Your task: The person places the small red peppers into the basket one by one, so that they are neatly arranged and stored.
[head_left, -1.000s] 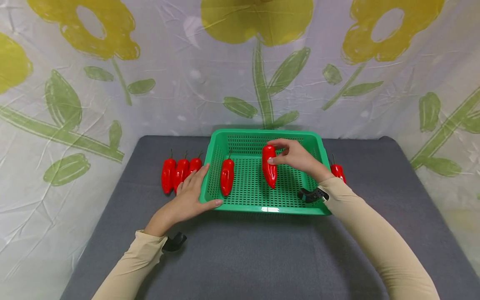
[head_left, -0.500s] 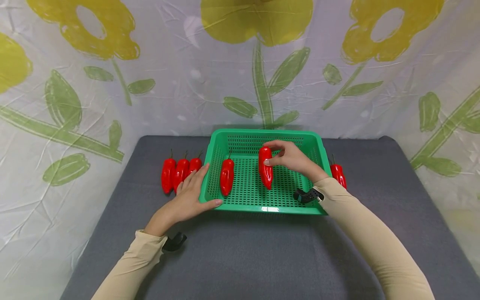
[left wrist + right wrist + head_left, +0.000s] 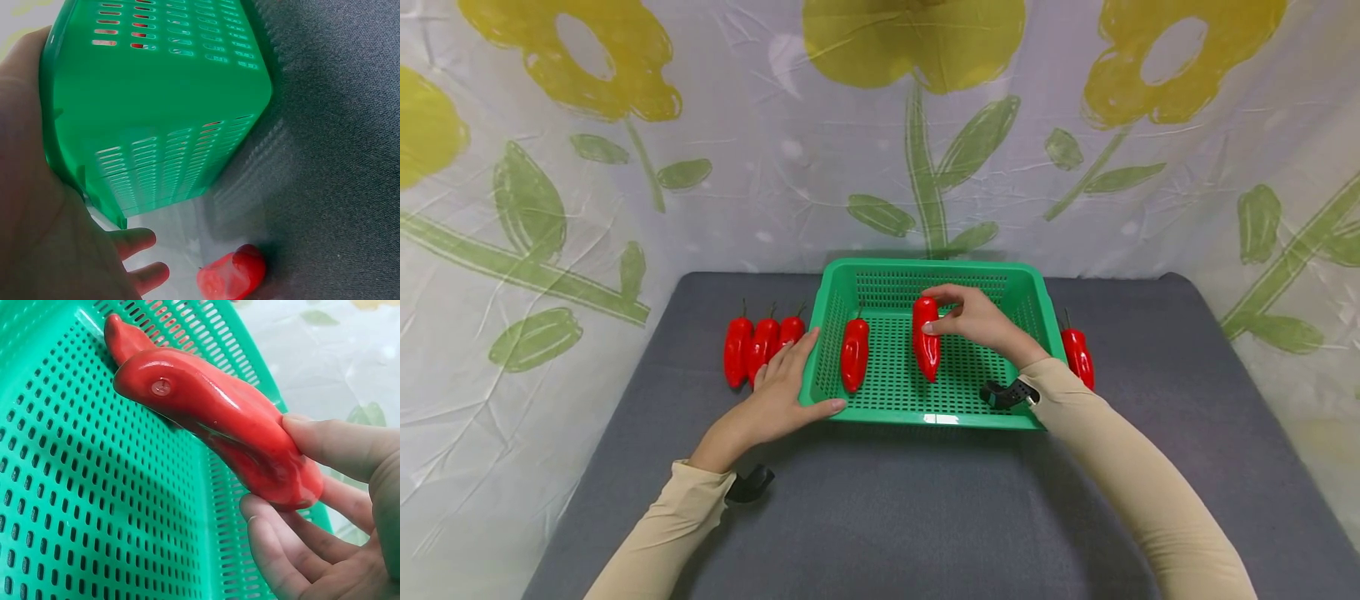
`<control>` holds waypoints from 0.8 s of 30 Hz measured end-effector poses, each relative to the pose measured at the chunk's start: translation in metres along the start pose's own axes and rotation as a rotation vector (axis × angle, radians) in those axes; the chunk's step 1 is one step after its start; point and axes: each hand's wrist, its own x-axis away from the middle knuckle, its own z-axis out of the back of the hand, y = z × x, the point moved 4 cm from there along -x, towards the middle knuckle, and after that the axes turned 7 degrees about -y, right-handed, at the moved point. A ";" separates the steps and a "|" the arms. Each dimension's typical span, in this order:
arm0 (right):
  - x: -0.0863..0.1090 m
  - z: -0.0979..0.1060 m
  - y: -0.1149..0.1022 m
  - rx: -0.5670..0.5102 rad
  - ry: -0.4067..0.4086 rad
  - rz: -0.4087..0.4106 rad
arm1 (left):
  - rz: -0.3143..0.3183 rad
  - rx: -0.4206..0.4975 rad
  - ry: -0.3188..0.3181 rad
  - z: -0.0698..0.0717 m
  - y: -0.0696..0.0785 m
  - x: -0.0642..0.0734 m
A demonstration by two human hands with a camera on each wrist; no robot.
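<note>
My right hand pinches a glossy red pepper between thumb and fingers, over the floor of the green slotted basket. In the right wrist view, the held pepper slants with its tip away from the hand. Another red pepper lies in the left part of the basket, stem toward the wall. My left hand rests along the basket's front left corner, fingers stretched out and thumb on the front rim. The left wrist view has the palm against the basket's rim.
Left of the basket, several red peppers lie side by side on the dark grey table; the fingers partly cover them. One more pepper sits right of the basket, partly behind the right sleeve. A flower-printed cloth hangs behind.
My right hand has moved left with the pepper, bringing it nearer the one in the basket and slightly toward me. The left hand and basket have stayed in place.
</note>
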 end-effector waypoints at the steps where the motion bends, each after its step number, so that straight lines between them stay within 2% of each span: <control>1: 0.000 0.000 0.000 -0.002 0.000 0.000 | 0.000 -0.001 0.000 0.000 0.000 0.000; 24: -0.010 -0.014 -0.001 -0.018 -0.007 0.008 | 0.002 0.005 0.003 -0.002 -0.003 -0.002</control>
